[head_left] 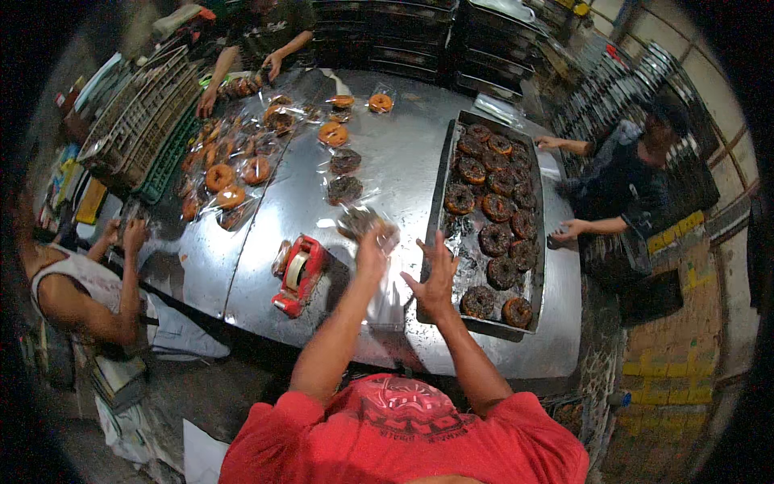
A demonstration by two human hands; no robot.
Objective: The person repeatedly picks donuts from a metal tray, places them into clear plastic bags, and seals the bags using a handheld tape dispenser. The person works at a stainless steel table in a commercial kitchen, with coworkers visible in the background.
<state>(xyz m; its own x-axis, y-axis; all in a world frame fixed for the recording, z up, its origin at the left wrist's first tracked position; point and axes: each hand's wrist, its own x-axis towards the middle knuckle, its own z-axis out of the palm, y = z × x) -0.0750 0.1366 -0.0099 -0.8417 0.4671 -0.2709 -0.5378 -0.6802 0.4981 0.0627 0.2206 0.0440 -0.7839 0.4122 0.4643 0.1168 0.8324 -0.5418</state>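
My left hand (372,257) is blurred and grips a chocolate-topped donut in a clear plastic bag (357,222). This lies at the near end of a line of bagged donuts (344,190) on the metal table. My right hand (438,279) has its fingers spread and holds nothing; it hovers by the left rim of a dark metal baking tray (430,248). Several chocolate-topped donuts (496,239) lie unwrapped in that tray. Between my forearms rest clear plastic bags (384,311). Left of my left hand stands a red tape dispenser (309,272) with a roll of tape.
A heap of bagged donuts (221,177) covers the table's left part, beside stacked plastic crates (136,127). One person (91,290) works at the left, another (269,36) at the far side, a third (629,175) beyond the tray. More clear bags (497,111) lie behind the tray.
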